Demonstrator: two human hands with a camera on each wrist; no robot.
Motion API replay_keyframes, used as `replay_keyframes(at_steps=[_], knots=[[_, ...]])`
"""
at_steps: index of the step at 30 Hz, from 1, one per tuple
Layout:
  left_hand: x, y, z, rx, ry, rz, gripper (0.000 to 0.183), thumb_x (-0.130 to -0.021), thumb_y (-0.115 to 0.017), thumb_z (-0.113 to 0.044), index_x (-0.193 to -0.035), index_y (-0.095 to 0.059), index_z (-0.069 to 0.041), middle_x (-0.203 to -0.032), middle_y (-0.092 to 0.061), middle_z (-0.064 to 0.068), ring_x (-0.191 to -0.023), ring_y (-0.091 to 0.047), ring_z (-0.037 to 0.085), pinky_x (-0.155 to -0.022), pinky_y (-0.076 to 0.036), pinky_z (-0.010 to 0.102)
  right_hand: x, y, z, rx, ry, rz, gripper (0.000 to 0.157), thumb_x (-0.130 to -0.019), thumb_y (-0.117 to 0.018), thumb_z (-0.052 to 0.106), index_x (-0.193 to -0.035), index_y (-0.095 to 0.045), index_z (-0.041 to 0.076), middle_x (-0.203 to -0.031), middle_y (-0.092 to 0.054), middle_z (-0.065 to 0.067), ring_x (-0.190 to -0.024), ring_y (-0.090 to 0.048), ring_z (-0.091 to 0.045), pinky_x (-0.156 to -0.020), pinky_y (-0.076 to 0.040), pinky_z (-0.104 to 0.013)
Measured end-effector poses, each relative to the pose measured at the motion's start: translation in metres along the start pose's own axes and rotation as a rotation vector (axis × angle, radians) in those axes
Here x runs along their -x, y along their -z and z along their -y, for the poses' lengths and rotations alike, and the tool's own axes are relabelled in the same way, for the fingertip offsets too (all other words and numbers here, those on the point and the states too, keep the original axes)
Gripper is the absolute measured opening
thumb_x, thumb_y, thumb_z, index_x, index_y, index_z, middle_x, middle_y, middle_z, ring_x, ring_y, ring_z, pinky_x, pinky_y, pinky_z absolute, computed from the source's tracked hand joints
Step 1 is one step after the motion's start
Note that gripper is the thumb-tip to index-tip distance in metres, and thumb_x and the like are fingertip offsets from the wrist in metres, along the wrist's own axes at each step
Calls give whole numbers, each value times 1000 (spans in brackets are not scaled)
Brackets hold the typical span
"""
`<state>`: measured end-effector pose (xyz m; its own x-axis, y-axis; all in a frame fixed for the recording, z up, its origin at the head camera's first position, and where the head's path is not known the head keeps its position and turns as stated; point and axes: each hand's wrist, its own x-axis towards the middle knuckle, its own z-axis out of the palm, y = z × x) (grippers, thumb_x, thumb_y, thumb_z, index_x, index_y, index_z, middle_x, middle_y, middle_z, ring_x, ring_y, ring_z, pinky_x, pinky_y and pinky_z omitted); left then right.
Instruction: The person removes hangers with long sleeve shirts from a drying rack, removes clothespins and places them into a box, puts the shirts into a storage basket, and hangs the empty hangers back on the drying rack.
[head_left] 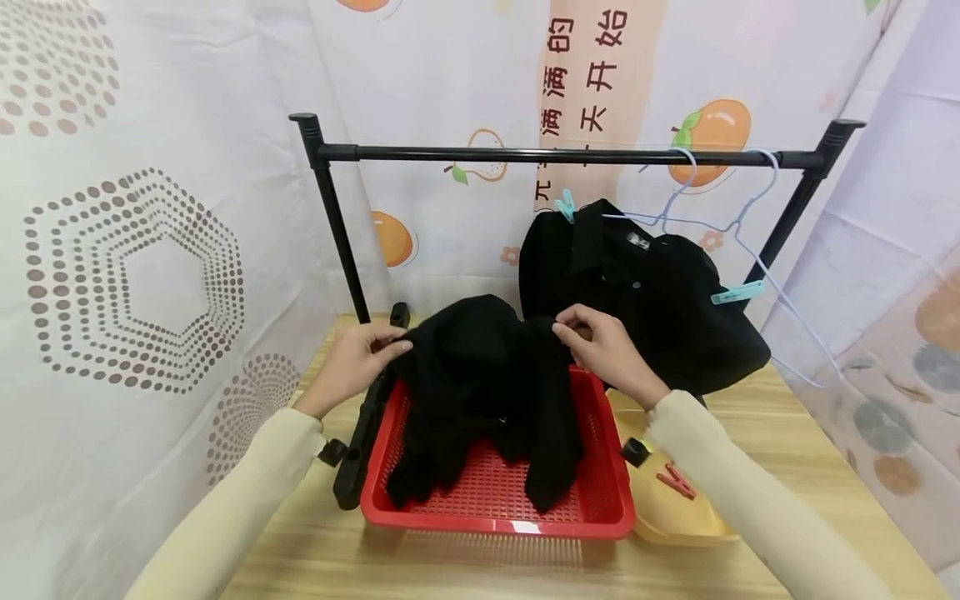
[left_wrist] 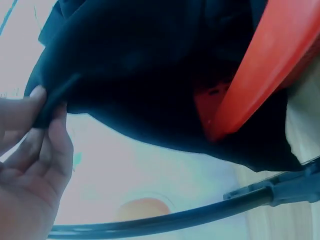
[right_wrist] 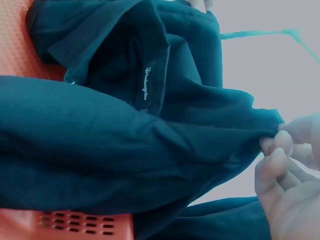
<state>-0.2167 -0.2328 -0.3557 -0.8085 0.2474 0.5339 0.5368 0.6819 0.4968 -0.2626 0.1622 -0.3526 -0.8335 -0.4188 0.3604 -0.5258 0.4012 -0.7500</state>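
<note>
A black shirt (head_left: 480, 358) is held up by its shoulders over a red plastic basket (head_left: 495, 527), its sleeves hanging down into it. My left hand (head_left: 360, 354) pinches one shoulder between thumb and fingers. At the other shoulder, my right hand (head_left: 600, 342) pinches the cloth near a seam. In the right wrist view, a label (right_wrist: 145, 85) with pale lettering shows inside the neck of the shirt. The left wrist view has the pinched cloth (left_wrist: 55, 100) bunched between thumb and fingertips, with the basket wall (left_wrist: 260, 70) beyond.
A black rack (head_left: 495, 155) stands behind the basket. From its right end hang blue wire hangers (head_left: 738, 225), with another black garment (head_left: 637, 300) fixed by light-blue clothespins (head_left: 738, 292). A yellow basin (head_left: 675, 521) with red clothespins (head_left: 677, 482) sits right of the basket.
</note>
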Motion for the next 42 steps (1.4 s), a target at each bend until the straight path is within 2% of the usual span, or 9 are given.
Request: replay_keyframes(at_steps=[11, 15, 18, 21, 25, 30, 35, 39, 42], knots=[[43, -20, -8, -6, -277, 520, 11, -94, -77, -13, -104, -80, -10, -98, -75, -4, -89, -69, 6, -78, -57, 27, 58, -7, -17, 187, 351, 396, 9, -97, -73, 11, -99, -72, 19, -87, -62, 12, -72, -56, -4, -64, -52, -25], [52, -27, -11, -34, -241, 769, 17, -96, -75, -17, -110, -80, -9, -102, -74, -4, -88, -66, 2, -78, -55, 22, 69, -20, -21, 356, 307, 541, 10, -96, -75, 14, -92, -72, 22, -85, -55, 16, -81, -52, -5, -73, -49, -25], [52, -28, -13, -26, -193, 879, 21, -99, -70, -19, -116, -78, -9, -108, -74, -3, -94, -66, 2, -81, -55, 23, 72, -31, -24, 443, 251, 595, 11, -95, -75, 16, -88, -71, 24, -81, -51, 17, -82, -48, -6, -73, -46, -25], [48, -27, -8, 14, -186, 834, 18, -102, -67, -18, -113, -79, -11, -108, -75, -5, -98, -67, 4, -84, -55, 26, 71, -37, -27, 450, 221, 624, 11, -94, -76, 15, -87, -72, 22, -79, -51, 17, -80, -48, -7, -72, -45, -25], [37, -26, 9, -11, -142, 585, 12, -100, -70, -17, -104, -80, -14, -99, -75, -8, -88, -68, 4, -79, -56, 30, 63, -32, -27, 326, 201, 649, 9, -97, -72, 11, -90, -73, 17, -78, -56, 15, -72, -52, -5, -69, -49, -24], [22, -23, 31, -118, 81, 325, 11, -99, -72, -19, -100, -77, -9, -85, -70, -4, -74, -64, 11, -70, -54, 37, 42, -12, -30, 192, 36, 573, 16, -101, -63, 5, -92, -74, 13, -77, -66, 6, -64, -57, -7, -59, -50, -25], [15, -22, 52, -143, 295, 383, 40, -101, -69, -34, -118, -70, 2, -98, -71, 11, -86, -67, 23, -80, -55, 46, 19, -5, -39, 117, -283, 335, 13, -104, -60, 17, -102, -70, 8, -78, -68, -6, -57, -53, -15, -51, -43, -27], [13, -27, 60, -16, 429, 460, 50, -102, -67, -37, -130, -65, 5, -118, -69, 17, -91, -69, 24, -78, -58, 43, 7, -13, -47, 121, -417, 207, 35, -103, -65, 35, -120, -61, 5, -81, -67, -9, -57, -51, -17, -50, -43, -29], [11, -33, 62, 57, 470, 449, 33, -101, -68, -32, -109, -74, -1, -93, -68, 8, -71, -61, 16, -64, -53, 34, 2, -20, -51, 145, -457, 202, 50, -100, -69, 40, -129, -57, 1, -80, -66, -9, -54, -52, -17, -51, -44, -30]])
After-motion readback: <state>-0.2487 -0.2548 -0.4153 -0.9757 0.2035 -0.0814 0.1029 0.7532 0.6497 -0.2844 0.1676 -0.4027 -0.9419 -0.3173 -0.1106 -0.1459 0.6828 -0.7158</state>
